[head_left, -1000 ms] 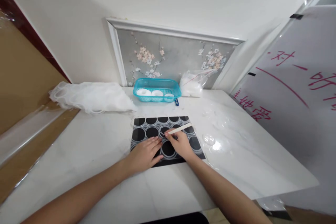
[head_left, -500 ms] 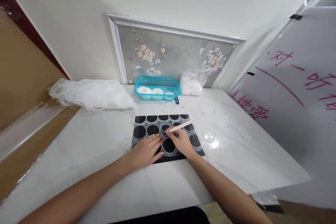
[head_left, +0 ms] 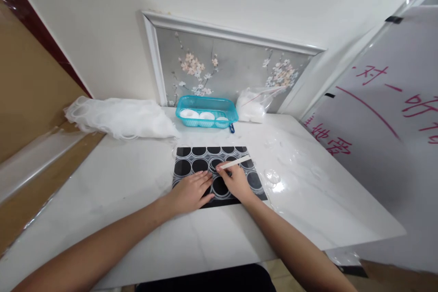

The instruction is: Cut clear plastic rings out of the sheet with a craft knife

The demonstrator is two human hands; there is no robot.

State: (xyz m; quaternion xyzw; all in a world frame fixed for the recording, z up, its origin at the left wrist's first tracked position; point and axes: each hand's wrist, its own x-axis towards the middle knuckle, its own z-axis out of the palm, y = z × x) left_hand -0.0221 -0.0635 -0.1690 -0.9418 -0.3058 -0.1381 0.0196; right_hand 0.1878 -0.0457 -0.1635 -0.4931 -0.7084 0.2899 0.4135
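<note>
Left hand (head_left: 192,190) rested palm-down on black sheet (head_left: 221,187) patterned with pale rings; right hand (head_left: 237,183) pinched white strip (head_left: 237,162) over it, blue basket (head_left: 209,102) beyond.

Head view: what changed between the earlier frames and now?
Only framing: the scene sits slightly higher. Nothing visibly grabbed or released. Right hand still holds the white strip; left hand still on the black circle-patterned sheet; blue basket unmoved.
</note>
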